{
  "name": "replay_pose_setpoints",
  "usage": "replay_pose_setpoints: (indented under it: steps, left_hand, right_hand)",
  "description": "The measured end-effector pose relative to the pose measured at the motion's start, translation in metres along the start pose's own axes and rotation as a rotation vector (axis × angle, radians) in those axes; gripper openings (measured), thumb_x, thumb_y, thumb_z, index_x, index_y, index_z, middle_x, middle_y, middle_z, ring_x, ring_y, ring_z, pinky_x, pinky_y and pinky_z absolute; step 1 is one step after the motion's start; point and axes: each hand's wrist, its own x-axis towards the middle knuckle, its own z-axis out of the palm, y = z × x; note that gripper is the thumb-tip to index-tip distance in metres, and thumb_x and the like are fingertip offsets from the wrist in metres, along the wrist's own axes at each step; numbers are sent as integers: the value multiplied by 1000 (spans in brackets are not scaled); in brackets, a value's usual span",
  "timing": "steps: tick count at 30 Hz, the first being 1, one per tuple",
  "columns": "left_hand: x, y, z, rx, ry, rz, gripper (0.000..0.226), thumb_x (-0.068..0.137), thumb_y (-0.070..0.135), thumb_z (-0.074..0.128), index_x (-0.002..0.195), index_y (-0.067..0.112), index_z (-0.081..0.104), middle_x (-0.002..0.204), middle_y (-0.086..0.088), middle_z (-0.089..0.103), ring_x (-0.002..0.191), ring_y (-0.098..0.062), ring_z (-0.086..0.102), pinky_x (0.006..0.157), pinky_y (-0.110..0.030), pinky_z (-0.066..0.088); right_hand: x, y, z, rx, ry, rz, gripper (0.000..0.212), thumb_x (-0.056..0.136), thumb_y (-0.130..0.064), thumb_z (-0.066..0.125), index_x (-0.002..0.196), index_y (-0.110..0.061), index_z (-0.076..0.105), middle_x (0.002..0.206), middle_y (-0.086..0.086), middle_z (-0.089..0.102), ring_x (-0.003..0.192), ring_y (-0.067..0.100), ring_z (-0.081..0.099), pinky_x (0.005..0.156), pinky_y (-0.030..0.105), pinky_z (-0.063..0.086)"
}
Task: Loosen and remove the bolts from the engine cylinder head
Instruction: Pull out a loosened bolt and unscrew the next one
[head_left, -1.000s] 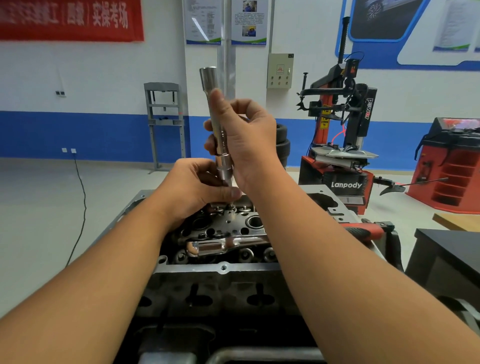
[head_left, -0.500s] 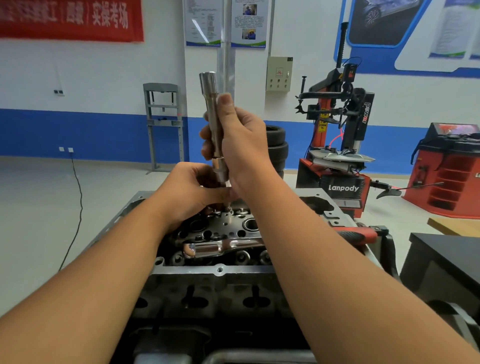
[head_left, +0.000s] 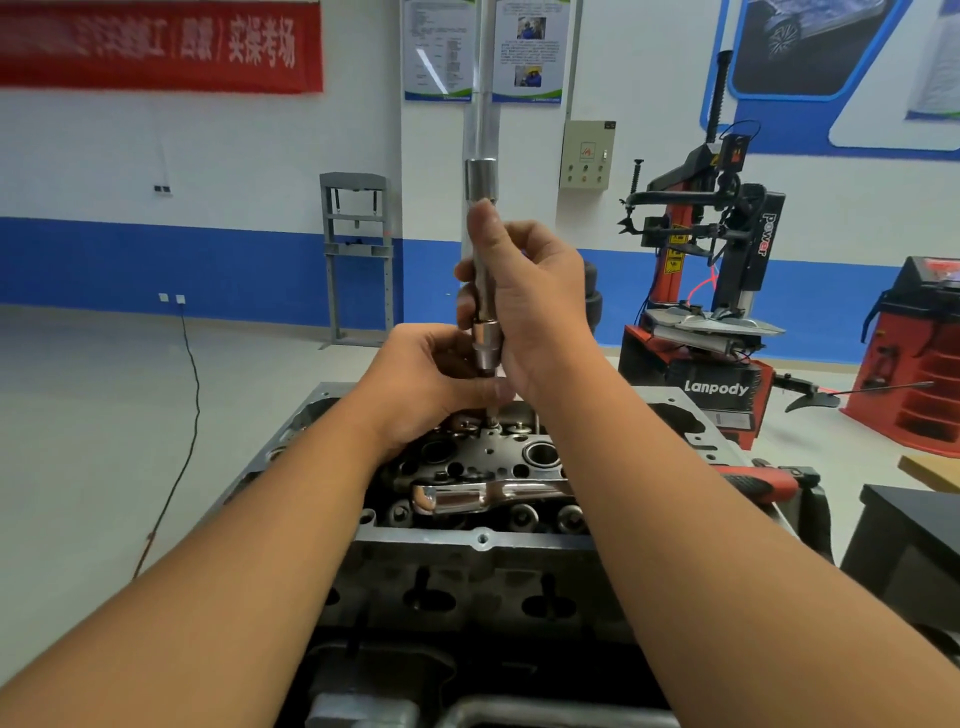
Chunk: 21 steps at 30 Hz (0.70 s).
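The grey engine cylinder head (head_left: 483, 540) sits in front of me with dark bores and bolt heads on top. My right hand (head_left: 535, 306) grips a long chrome socket extension (head_left: 481, 187) held upright over the head's far side; its lower socket (head_left: 485, 345) points down at a bolt (head_left: 491, 415). My left hand (head_left: 431, 379) curls around the tool's lower end just above that bolt; what its fingertips hold is hidden. A chrome ratchet wrench (head_left: 483, 496) lies flat across the head, its handle under my right forearm.
A red-handled tool (head_left: 753, 480) lies at the block's right edge. A dark bench (head_left: 914, 525) stands at the right. Behind are a red tyre changer (head_left: 711, 332), a red balancer (head_left: 924, 364), a grey press frame (head_left: 356, 260) and a floor cable (head_left: 187, 415).
My right hand has lifted the extension a little and brought it closer to vertical. The left hand stays at the tool's lower end. The view has tilted slightly.
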Motion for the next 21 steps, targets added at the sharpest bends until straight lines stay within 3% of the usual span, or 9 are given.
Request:
replay_pose_setpoints:
  steps: [3,7,11,15,18,21]
  left_hand:
    - [0,1,0,-90,-56,-23,33,79,22,83,109,9,77,103,-10,81,98,-27,78,86,-42,63]
    - [-2,5,1,-165,-51,16,28,79,21,77,105,11,75,98,-5,81,90,-18,78,68,-27,61]
    - [-3,6,3,-111,25,43,28,69,23,87,94,13,77,87,-7,80,73,-15,76,60,-21,57]
    - [-4,9,0,-159,-20,3,32,72,26,85,100,12,77,97,-10,80,87,-22,78,67,-29,60]
    - [-5,12,-2,-310,-130,-76,24,88,22,72,107,7,74,99,-10,79,91,-22,78,62,-31,61]
    - [-5,11,-1,-260,-83,-39,12,95,13,66,104,9,73,96,-3,79,90,-15,76,66,-21,57]
  right_hand:
    - [0,-1,-1,-22,24,-20,32,99,-39,68,87,-12,59,69,4,68,49,18,57,47,29,50]
    - [0,-2,2,-44,-15,8,38,106,-43,54,87,-11,61,65,1,61,50,17,55,49,30,50]
    - [-2,-4,1,-12,-37,45,44,108,-46,49,90,-8,65,67,5,66,47,18,54,47,27,49]
    - [-3,-4,-1,-32,-34,-3,30,97,-37,71,91,-11,60,70,5,68,47,19,53,47,28,48]
    - [-3,-5,0,-37,-57,-8,31,104,-37,60,91,-8,61,71,5,70,47,20,55,47,28,49]
    - [-3,-6,1,-29,-64,16,39,108,-41,50,95,-6,63,74,7,74,46,21,56,47,28,48]
